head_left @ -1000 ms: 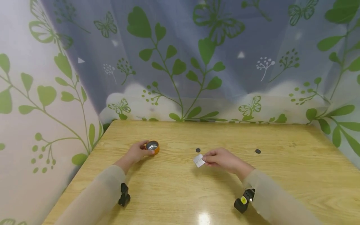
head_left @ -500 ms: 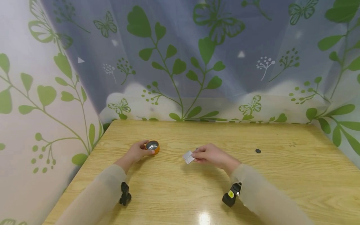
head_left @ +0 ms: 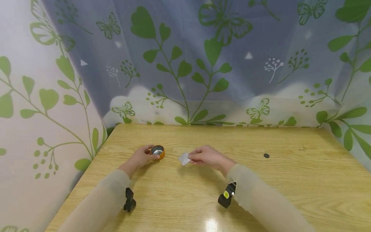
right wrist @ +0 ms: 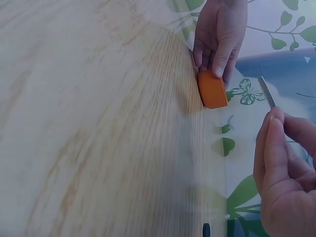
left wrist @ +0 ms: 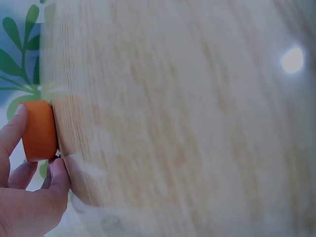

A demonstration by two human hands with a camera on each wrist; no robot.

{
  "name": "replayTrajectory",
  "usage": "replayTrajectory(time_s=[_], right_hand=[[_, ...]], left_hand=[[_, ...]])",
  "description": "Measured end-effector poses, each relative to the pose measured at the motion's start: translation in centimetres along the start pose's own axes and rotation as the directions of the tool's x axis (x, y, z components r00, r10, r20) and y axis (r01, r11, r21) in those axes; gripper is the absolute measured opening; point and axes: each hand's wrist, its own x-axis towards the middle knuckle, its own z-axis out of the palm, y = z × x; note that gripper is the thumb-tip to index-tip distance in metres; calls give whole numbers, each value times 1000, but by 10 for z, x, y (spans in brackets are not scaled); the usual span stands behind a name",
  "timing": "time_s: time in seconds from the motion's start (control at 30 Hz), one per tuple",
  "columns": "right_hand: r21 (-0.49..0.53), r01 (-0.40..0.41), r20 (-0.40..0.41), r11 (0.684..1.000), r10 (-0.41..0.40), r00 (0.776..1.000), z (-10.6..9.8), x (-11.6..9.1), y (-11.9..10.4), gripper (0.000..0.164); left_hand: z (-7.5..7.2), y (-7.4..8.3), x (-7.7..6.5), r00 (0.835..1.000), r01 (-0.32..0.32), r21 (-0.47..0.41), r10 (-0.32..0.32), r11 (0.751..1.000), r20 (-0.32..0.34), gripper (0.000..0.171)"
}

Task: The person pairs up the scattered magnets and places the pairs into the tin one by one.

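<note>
A small round orange bowl (head_left: 157, 152) with a shiny metal inside stands upright on the wooden table, left of the middle. My left hand (head_left: 143, 156) holds it from its left side, thumb near the front and fingers behind; the left wrist view shows the orange wall of the bowl between them. My right hand (head_left: 209, 157) pinches a thin, flat, silver-grey square piece (head_left: 184, 159) by its right edge. That piece is held above the table, to the right of the bowl and apart from it. In the right wrist view the square (right wrist: 267, 92) appears edge-on between thumb and fingers.
A dark flat disc (head_left: 266, 155) lies on the table to the right. The wooden table (head_left: 174, 199) reaches back to a printed cloth (head_left: 185, 109) with leaves and butterflies, which also hangs at both sides. Black wrist cameras (head_left: 129, 200) sit on both sleeves.
My right hand has moved left with the square piece, closer to the bowl. A second dark disc near the middle is now hidden behind that hand. The left hand and bowl have stayed put.
</note>
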Motion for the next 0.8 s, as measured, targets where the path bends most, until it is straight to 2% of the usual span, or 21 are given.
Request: replayTrajectory(time_s=[0.3, 0.8], right_hand=[[11, -9, -11, 1000, 9, 1000, 6, 15, 5, 26], [-1, 6, -39, 1000, -6, 999, 22, 43, -4, 25]], left_hand=[[0, -1, 0, 1000, -8, -8, 8, 1000, 3, 68], [-1, 0, -1, 1000, -16, -24, 16, 1000, 8, 65]])
